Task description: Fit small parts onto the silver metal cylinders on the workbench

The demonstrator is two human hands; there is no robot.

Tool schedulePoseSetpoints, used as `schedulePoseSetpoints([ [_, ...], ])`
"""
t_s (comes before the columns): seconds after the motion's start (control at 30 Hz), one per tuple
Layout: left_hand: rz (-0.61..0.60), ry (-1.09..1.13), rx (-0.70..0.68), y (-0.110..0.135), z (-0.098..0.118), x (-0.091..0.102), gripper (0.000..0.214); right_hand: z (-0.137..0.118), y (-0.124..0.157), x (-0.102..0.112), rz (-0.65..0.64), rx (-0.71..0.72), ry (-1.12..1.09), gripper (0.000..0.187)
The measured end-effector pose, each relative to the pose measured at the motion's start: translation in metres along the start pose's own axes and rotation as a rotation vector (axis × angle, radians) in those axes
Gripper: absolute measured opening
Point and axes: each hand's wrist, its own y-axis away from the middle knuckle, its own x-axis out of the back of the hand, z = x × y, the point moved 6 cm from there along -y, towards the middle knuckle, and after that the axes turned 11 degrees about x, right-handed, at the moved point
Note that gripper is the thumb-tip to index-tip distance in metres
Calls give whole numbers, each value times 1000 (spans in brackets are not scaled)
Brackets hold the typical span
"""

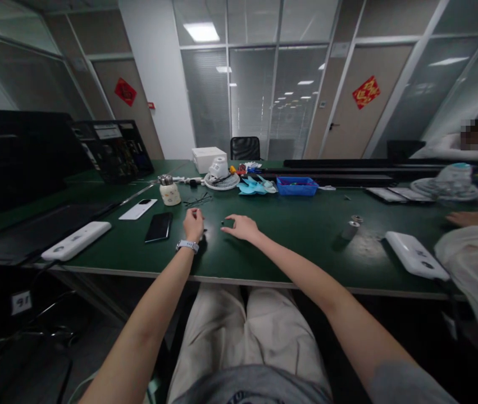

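Note:
My left hand (194,224), with a watch (187,245) on its wrist, is held over the green table with its fingers curled together. What they hold, if anything, I cannot make out. To its right, my right hand (242,226) has thumb and index finger parted. A tiny dark piece (222,223) shows by those fingertips, apparently not gripped. Left of my left hand lies a black phone (158,227), and beyond it a white phone (138,209). A pair of eyeglasses (197,198) rests behind my left hand, beside a cream bottle (169,193).
Farther back are a white fan part (222,180), light-blue fan blades (252,186), a blue bin (296,186) and a white box (209,159). Small metal cylinders (350,229) stand to the right, near a white power strip (416,255). A co-worker's arm (477,219) rests at far right.

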Motion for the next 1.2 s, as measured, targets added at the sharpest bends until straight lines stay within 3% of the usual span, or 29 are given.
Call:
schedulePoseSetpoints([
  [0.13,10,12,40,-2,-5,-1,29,12,-20,-26,118,-114,-12,42],
  [0.37,-1,26,29,2,-5,0,27,12,-20,-30,102,-182,-48,24],
  [0.47,-11,15,34,2,-5,0,28,16,-7,2,137,-101,-33,26],
  [0.6,-7,30,33,2,-4,-2,26,59,43,93,357,52,223,28],
  [0.7,12,33,29,1,-4,-3,23,121,101,163,580,-99,446,27],
  [0.77,31,45,41,0,-5,-2,23,160,138,192,667,-242,525,26],
  [0.87,86,71,83,-3,-10,2,32,202,175,202,631,-380,500,23],
  [0.93,128,78,111,-4,-13,5,36,214,190,199,602,-446,450,22],
  [1.2,142,58,118,-5,-14,8,37,206,203,197,683,-511,545,25],
])
